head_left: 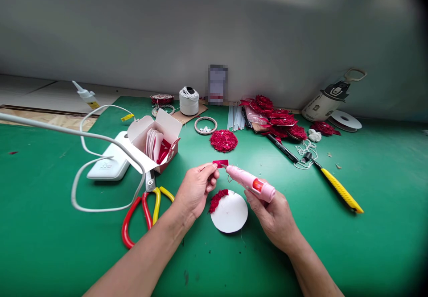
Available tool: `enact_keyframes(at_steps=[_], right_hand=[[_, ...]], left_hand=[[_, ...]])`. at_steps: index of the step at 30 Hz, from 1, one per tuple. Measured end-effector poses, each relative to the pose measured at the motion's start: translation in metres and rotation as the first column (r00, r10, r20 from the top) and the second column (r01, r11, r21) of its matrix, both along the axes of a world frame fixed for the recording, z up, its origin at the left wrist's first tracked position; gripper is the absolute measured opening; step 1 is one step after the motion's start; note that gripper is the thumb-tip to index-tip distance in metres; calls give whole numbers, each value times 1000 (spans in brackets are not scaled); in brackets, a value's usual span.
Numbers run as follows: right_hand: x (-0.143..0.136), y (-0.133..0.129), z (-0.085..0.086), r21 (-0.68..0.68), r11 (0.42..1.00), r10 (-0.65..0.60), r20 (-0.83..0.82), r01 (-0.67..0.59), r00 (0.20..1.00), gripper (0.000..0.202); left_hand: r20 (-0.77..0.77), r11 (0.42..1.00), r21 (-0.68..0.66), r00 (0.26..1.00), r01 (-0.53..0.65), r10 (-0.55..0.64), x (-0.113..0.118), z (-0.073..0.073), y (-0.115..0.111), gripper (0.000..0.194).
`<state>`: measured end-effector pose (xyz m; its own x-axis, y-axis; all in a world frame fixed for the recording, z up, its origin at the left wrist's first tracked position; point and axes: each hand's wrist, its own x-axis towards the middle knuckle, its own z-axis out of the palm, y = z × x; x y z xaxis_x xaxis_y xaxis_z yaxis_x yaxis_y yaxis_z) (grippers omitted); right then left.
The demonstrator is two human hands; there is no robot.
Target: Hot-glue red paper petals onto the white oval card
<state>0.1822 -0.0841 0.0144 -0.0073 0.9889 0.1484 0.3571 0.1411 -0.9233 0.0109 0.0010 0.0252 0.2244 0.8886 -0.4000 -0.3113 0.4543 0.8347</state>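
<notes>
Between thumb and fingers, my left hand (197, 189) pinches a small red fabric piece (221, 163). My right hand (274, 219) is wrapped round a pink glue gun (249, 182), its nozzle at the right part of that piece. Below both hands, a white disc (230, 214) lies on the green mat (214, 270), with gathered red fabric (218, 200) along its upper left edge. A round piece covered in red fabric (224, 141) lies beyond my hands.
Scissors (147, 208), an open box (167, 156), a power bank (109, 165) and a looping cable (75, 190) are at left. Finished-looking red rosettes (281, 121), a marker (282, 149), a yellow cutter (341, 190) and a tumbler (323, 103) stand or lie at right.
</notes>
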Motion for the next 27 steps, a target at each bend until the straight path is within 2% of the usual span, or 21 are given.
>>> enact_keyframes(at_steps=[9,12,15,17,27], right_hand=[[3,2,-4,33,997,-74,65,72,995,34],[6,3,-4,81,978,-200,67,194,978,35],[13,7,-5,80,919,-394,106,387,913,33],[20,12,-7,66,886,-463,126,459,877,34],[59,45,-24,13,893,-444,201,450,873,36]], left_hand=[[54,999,-40,998,-29,31,-2,1,-1,21],[116,997,-65,992,-39,46,-5,3,0,19],[174,996,-85,983,-36,51,-8,5,1,18],[195,995,-91,979,-39,56,-9,5,2,18],[248,990,-137,966,-34,68,-4,0,1,6]])
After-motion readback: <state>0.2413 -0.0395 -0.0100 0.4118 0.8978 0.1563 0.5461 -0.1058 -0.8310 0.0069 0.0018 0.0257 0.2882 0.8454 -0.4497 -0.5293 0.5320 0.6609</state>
